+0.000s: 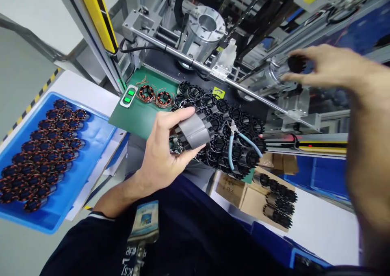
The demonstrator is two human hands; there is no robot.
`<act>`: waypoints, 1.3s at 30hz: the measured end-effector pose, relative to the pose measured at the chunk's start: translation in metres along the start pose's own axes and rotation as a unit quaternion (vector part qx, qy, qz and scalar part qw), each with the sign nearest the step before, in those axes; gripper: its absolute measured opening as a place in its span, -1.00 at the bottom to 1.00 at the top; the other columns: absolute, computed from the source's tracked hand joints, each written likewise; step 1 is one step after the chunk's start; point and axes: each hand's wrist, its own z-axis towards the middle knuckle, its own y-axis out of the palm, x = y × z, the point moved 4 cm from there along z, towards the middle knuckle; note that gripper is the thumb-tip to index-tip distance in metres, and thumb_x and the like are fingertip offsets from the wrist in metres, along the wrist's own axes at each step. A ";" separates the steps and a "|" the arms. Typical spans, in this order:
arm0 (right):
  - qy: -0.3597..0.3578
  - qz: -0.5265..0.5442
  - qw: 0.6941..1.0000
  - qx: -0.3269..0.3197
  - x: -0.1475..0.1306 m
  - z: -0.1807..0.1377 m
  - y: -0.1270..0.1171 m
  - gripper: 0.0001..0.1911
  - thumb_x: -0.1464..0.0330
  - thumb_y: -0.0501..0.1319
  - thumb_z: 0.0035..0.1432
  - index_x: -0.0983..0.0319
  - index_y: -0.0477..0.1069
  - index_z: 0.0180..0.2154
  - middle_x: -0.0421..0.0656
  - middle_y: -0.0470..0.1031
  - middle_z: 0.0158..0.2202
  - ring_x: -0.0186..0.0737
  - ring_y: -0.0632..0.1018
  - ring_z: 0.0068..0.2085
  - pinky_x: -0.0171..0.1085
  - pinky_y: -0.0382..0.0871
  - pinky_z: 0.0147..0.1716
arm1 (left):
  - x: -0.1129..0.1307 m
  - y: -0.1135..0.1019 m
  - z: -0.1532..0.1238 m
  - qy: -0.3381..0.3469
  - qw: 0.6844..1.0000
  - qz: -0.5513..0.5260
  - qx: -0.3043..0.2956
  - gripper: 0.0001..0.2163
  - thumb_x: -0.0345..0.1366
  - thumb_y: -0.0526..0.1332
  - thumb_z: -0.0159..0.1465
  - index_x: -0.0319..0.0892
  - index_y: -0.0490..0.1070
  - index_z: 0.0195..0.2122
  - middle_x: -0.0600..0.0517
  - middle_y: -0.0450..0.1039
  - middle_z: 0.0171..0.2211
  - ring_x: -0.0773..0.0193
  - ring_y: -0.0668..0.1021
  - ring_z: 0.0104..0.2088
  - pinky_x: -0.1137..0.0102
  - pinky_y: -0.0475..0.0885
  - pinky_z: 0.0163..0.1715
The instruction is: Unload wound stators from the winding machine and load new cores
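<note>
Fingers of your left hand (164,146) clamp a grey stator core (192,131) at frame centre; your right hand (329,66), upper right, pinches a black part (296,63) against the machine spindle (268,79). Black cores (231,133) crowd just beyond.

Blue tray (91,146) sitting at left, carrying rows of copper-wound cores (42,154). Green mat (143,117) lying beyond it, holding two wound cores (155,96) with loose wire ends and a green two-button switch (128,96). Cardboard box (243,194) sitting lower right, holding a few dark cores (278,205). Yellow-striped post (97,20) standing upper left. Blue cable (240,142) lying across the black parts.
</note>
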 end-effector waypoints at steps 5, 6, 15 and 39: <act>0.000 0.024 1.000 0.006 -0.026 -0.028 0.041 0.31 -0.22 0.18 0.72 0.53 -0.39 0.88 0.51 -0.34 0.92 0.36 -0.14 0.95 0.23 -0.02 0.89 | -0.003 -0.005 -0.001 0.005 1.000 0.006 0.002 -0.39 -0.11 0.56 0.67 0.04 0.41 0.63 -0.12 0.63 0.34 0.07 0.71 0.25 0.17 0.75 0.24; 0.009 0.015 1.000 0.002 -0.033 -0.033 0.041 0.33 -0.25 0.19 0.70 0.51 -0.36 0.89 0.51 -0.34 0.92 0.43 -0.14 0.95 0.31 -0.03 0.89 | -0.004 -0.005 -0.001 0.006 1.000 0.004 0.000 -0.37 -0.13 0.57 0.66 0.05 0.41 0.64 -0.12 0.63 0.36 0.06 0.71 0.26 0.16 0.75 0.25; -0.369 0.526 0.751 -0.151 -0.199 -0.156 -0.029 -0.14 -0.19 0.50 0.58 -0.03 0.50 0.69 0.12 0.78 0.40 0.19 0.83 0.27 0.15 0.81 0.28 | -0.002 0.002 0.006 0.037 0.998 0.045 -0.018 -0.32 -0.31 0.65 0.53 0.04 0.46 0.59 -0.10 0.62 0.23 0.03 0.71 0.21 0.17 0.79 0.21; -0.361 0.565 0.725 -0.156 -0.266 -0.174 -0.049 -0.23 -0.14 0.69 0.44 -0.08 0.68 0.51 -0.04 0.68 0.41 0.18 0.76 0.29 -0.01 0.81 0.16 | -0.013 -0.001 0.017 -0.233 0.902 -0.359 -0.055 -0.46 0.13 0.62 0.59 0.03 0.39 0.29 -0.10 0.79 0.28 -0.09 0.89 0.25 0.03 0.92 0.22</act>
